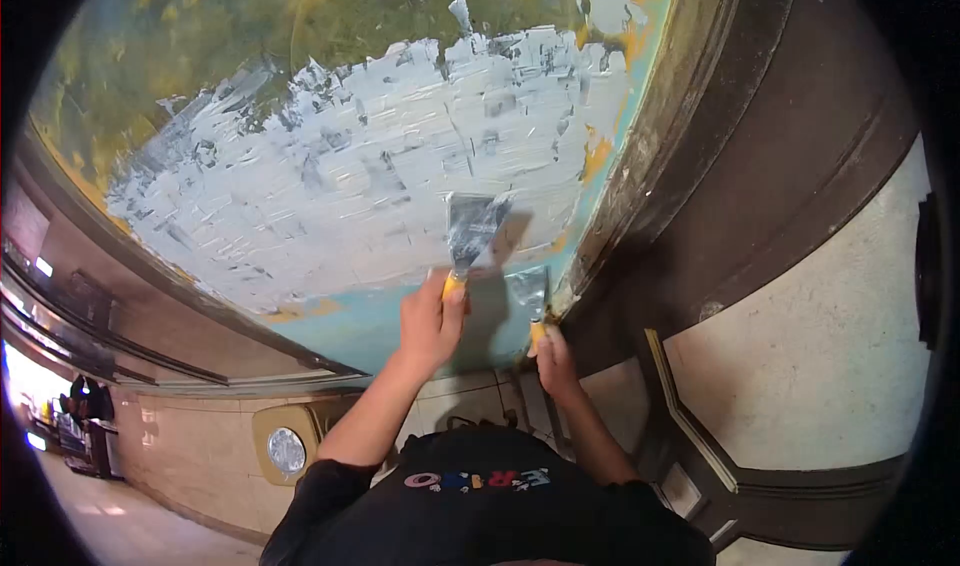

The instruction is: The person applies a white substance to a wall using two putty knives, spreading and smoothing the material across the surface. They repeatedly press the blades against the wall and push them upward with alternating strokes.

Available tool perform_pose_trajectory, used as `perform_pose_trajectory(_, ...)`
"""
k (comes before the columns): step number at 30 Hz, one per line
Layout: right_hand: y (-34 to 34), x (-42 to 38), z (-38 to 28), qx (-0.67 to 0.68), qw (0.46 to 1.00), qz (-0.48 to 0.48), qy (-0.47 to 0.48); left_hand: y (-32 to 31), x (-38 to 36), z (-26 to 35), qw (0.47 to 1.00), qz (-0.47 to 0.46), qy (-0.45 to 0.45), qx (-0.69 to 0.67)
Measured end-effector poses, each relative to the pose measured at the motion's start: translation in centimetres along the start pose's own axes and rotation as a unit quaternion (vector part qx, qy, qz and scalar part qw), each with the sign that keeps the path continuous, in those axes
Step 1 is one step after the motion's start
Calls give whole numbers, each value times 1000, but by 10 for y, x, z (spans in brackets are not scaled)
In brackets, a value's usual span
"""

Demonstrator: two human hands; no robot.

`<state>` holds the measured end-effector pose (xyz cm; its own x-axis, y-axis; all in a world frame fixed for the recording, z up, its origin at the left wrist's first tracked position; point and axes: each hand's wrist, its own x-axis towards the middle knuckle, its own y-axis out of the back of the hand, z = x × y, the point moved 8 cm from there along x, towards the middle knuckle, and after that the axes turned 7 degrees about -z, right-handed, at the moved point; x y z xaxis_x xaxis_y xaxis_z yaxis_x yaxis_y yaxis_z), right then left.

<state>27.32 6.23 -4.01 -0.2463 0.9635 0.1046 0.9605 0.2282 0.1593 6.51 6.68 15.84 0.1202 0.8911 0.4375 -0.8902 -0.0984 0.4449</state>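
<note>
My left hand [432,318] is closed around the yellow handle of a putty knife [474,228], its wide metal blade pointing up and overlapping the white putty [370,181] on the wall. Lower and to the right, my right hand [556,362] grips a second yellow-handled putty knife [530,288]. That blade has pale smears on it and overlaps the light blue lower strip of wall [400,321] near the corner. The putty covers a broad patch with ragged upper edges and raised ridges, below a mottled green and yellow surface [330,11].
A dark wooden frame [690,96] runs along the wall's right side, with a brown panel beyond it. Behind me at the left stands a beige stool [268,428] bearing a round container [286,450] of greyish-white material. Tiled floor [200,436] lies below.
</note>
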Motion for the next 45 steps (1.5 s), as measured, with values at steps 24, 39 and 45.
perform_pose_trajectory(24,23,42,-84,-100,984,79,121,-88,-99,-129,974,-137,175,43)
perform_pose_trajectory(39,3,46,-80,-119,985,70,100,-51,-100,-126,987,-63,146,33)
perform_pose_trajectory(45,-32,-39,92,-16,998,11,-56,-13,-96,-86,999,-24,47,9)
